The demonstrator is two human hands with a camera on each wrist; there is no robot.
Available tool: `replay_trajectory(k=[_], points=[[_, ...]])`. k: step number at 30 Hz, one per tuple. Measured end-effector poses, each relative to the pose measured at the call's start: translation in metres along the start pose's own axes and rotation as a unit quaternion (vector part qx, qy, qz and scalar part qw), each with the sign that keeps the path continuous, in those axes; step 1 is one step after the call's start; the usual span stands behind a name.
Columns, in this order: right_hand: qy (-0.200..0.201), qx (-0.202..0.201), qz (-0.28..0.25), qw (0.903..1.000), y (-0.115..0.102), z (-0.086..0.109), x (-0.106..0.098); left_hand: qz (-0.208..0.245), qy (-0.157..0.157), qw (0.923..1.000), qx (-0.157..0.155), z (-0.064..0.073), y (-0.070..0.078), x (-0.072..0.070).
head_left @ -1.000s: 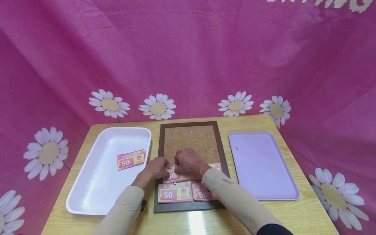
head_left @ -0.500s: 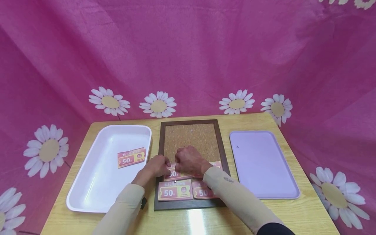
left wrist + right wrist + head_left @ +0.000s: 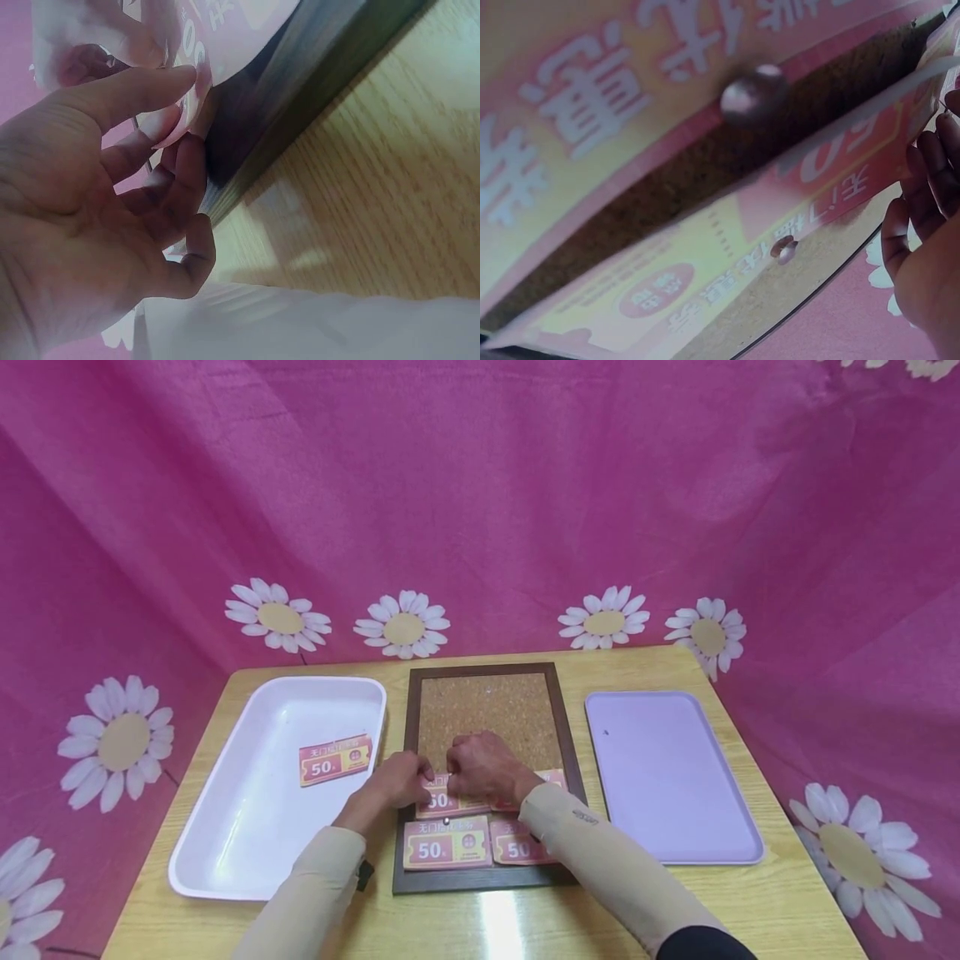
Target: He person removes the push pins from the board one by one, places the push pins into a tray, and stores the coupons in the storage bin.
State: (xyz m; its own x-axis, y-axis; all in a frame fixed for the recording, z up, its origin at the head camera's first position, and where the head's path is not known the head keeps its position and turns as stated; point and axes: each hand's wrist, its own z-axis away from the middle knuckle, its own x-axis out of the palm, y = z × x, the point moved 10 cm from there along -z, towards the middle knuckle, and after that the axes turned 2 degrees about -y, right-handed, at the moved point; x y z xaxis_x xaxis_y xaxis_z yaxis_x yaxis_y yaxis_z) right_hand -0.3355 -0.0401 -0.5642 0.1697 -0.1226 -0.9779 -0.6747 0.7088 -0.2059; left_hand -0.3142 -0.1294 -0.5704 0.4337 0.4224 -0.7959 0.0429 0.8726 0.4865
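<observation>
A framed corkboard [image 3: 487,702] lies on the table with paper coupons marked 50 on its near half. My left hand [image 3: 401,779] pinches the left end of the upper-left coupon [image 3: 437,802]; in the left wrist view the thumb [image 3: 161,86] lies over the bent paper. My right hand [image 3: 483,768], fingers curled, grips at this same coupon; its fingertips are partly hidden. A round-headed pushpin [image 3: 786,250] sits in that coupon's upper part. Below lie the lower-left coupon [image 3: 447,847], with its own pushpin [image 3: 446,821], and the lower-right coupon [image 3: 517,850]. My right forearm partly covers the upper-right coupon [image 3: 555,777].
To the left stands a white tray [image 3: 247,852] with one coupon [image 3: 335,760] in it. A flat purple tray [image 3: 675,777] on the right holds a small dark item [image 3: 606,732]. A pink flowered cloth [image 3: 480,510] hangs behind the wooden table [image 3: 630,668].
The head view has shifted slightly, so everything sits a little higher in it. Both hands stay at the upper-left coupon with hardly any visible movement.
</observation>
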Motion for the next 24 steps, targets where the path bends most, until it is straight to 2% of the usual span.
replay_trajectory(k=[4,11,18,24], points=[[-0.001,0.003,-0.007,1.0,0.001,0.0,-0.001,0.002,0.004,1.0,0.004,0.0,0.001,-0.002],[-0.005,0.013,0.003,0.9999,0.006,0.002,-0.003,-0.014,0.02,0.9989,0.04,0.003,0.008,-0.007],[-0.009,0.026,-0.002,0.9996,0.013,0.005,-0.006,0.004,-0.006,0.9999,0.014,0.003,0.001,-0.003],[-0.011,0.021,-0.005,0.9997,0.014,0.008,-0.009,0.006,-0.007,0.9998,0.016,0.004,0.003,-0.005]])
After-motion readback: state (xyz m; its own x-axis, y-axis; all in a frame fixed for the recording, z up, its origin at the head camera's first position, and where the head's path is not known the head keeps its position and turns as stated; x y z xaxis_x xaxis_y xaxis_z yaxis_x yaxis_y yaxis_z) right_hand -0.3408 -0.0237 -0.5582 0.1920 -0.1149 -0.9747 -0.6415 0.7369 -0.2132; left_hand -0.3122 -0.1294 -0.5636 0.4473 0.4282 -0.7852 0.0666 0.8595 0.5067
